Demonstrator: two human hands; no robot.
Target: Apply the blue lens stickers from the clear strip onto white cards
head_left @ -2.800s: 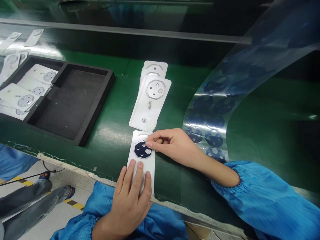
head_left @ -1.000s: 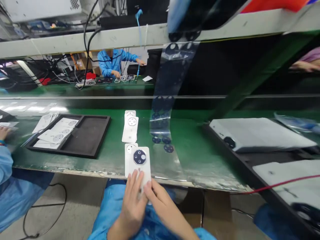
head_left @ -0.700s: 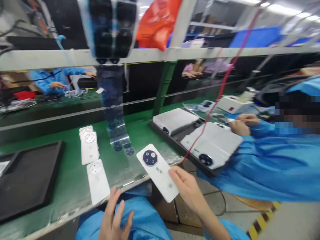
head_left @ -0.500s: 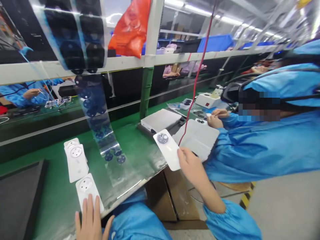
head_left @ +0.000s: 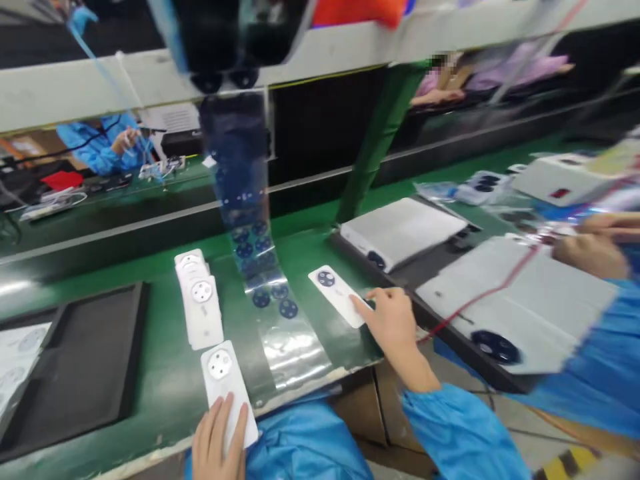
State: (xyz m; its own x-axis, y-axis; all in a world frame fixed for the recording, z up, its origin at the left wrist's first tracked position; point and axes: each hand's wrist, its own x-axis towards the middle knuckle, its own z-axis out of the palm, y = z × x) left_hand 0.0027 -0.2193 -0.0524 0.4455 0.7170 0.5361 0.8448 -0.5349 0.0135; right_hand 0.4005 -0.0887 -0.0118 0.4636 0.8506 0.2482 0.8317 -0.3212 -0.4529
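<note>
Green bench (head_left: 165, 363). Left hand (head_left: 219, 445): open, fingers laid flat on one pale panel (head_left: 227, 375) at the front edge, presumably steadying it. Right hand (head_left: 393, 327): fingers bent at the end of a second panel (head_left: 341, 297); gripping or merely touching, I cannot tell. Beyond: one pile of panels (head_left: 203, 323), count hidden; one film strip (head_left: 295, 353), three dark discs (head_left: 289, 309) near its end.

- Your left hand (head_left: 219, 439): palm down, fingers forward, slightly spread.
- Your right hand (head_left: 391, 321): thumb out to the left, fingers bent.
- Your right wrist (head_left: 419, 371): bare.
</note>
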